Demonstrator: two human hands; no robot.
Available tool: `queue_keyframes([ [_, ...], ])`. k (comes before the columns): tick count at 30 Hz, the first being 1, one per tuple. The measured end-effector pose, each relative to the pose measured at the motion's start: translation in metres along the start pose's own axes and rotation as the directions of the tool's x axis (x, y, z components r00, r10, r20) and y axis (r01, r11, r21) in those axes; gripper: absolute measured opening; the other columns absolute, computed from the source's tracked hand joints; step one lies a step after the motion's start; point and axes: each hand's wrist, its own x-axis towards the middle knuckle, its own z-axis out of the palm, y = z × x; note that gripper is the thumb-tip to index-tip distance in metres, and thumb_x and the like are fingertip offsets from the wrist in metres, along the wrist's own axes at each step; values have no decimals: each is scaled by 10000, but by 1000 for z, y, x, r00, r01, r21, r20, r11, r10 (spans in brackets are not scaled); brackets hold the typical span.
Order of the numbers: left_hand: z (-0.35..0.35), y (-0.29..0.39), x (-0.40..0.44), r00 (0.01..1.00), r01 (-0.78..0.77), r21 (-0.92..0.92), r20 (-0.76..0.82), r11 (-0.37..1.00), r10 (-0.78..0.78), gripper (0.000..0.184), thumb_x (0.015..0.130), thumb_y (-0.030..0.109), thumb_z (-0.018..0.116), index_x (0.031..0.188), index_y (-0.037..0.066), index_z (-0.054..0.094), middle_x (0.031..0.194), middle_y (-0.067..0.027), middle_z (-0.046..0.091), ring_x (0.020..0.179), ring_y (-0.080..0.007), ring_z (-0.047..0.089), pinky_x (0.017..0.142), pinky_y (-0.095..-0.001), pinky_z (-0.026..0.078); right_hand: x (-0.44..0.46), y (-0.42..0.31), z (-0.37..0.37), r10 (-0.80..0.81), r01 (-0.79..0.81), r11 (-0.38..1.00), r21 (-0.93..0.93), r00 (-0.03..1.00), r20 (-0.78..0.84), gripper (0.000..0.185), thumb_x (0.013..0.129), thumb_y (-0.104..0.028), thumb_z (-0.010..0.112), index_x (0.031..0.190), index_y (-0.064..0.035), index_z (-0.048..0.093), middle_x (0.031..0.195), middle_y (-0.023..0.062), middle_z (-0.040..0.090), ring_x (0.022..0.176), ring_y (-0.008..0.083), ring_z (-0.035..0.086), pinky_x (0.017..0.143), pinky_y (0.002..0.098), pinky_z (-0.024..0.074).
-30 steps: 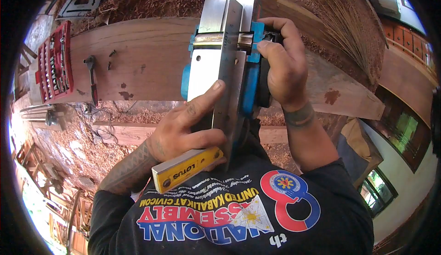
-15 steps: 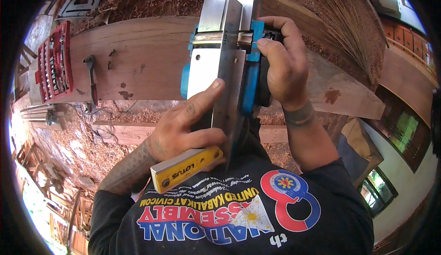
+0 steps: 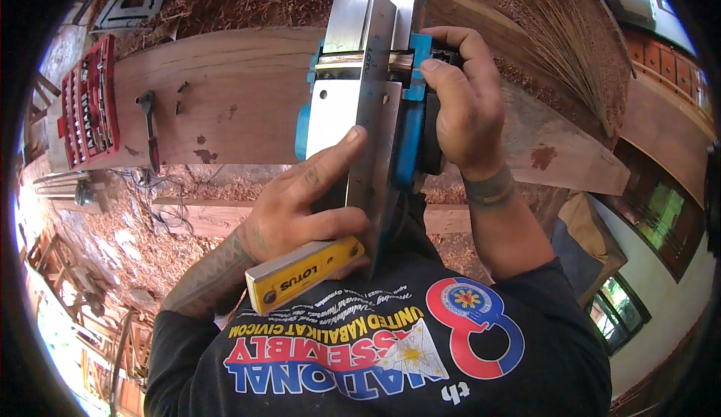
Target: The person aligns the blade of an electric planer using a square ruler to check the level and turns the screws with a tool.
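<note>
An electric hand planer (image 3: 330, 113), teal with a bright metal sole, is turned sole-up in front of my chest. My right hand (image 3: 472, 109) grips its right side, thumb near the cutter slot. A try square with a steel blade (image 3: 373, 94) and a yellow LOTUS handle (image 3: 304, 273) is in my left hand (image 3: 304, 210). The blade stands on edge lengthwise along the sole and crosses the cutter drum (image 3: 342, 63). My left index finger presses along the blade, while the other fingers curl round the handle end.
Behind the planer runs a wide wooden plank (image 3: 248, 94). On it lie a red socket set case (image 3: 92, 102), a ratchet wrench (image 3: 149, 128) and small bolts (image 3: 180, 96). A framing square (image 3: 135, 0) and stick broom (image 3: 567, 57) lie beyond, among wood shavings.
The square's blade has turned very slightly against the sole. Otherwise both hands and the planer stay in place.
</note>
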Motion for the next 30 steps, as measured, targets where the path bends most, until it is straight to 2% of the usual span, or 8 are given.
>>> queue_keyframes([
  [9,0,0,-1,1000,10,-14,-2,1000,-10,430,765,342,988,1069,136,764,1691,-438,369,1490,-594,532,1165,-528,529,0,0,0,-2,2,1000,11,1000,-1,274,1036,-94,574,1255,49,657,1113,87,685,976,134,650,918,283,527],
  [12,1,0,-1,1000,24,-29,0,999,-24,419,769,337,985,1062,129,768,1678,-448,380,1479,-601,540,1168,-532,524,2,8,2,-5,9,996,91,999,-44,243,992,-132,660,1182,19,658,999,87,649,901,167,619,827,319,533],
  [21,3,-3,-4,1000,22,-59,1,998,-22,430,763,341,989,1063,126,769,1661,-460,392,1493,-610,517,1191,-537,503,2,8,0,-44,46,997,68,999,-30,237,997,-111,652,1184,35,660,1015,118,647,912,196,636,844,338,542],
  [24,5,0,-3,999,32,-95,-19,995,-34,426,764,299,991,1094,128,783,1690,-442,367,1507,-604,507,1195,-535,501,2,12,2,-38,41,998,50,998,-57,234,1000,-113,650,1179,36,666,1017,124,652,909,194,641,838,337,540],
  [26,8,-8,-12,999,37,-133,-1,990,-37,434,765,254,996,1130,133,796,1742,-412,292,1515,-590,508,1202,-525,495,2,12,2,-40,44,997,67,997,-64,233,1004,-119,653,1178,34,671,1010,127,657,901,191,642,834,331,535],
  [30,16,-7,-11,995,38,-290,-77,956,-63,449,785,142,983,1201,148,814,1828,-340,126,1535,-559,502,1222,-505,479,5,11,-2,-38,40,999,30,998,-46,233,1026,-135,650,1194,25,673,996,101,669,896,168,637,830,322,528],
])
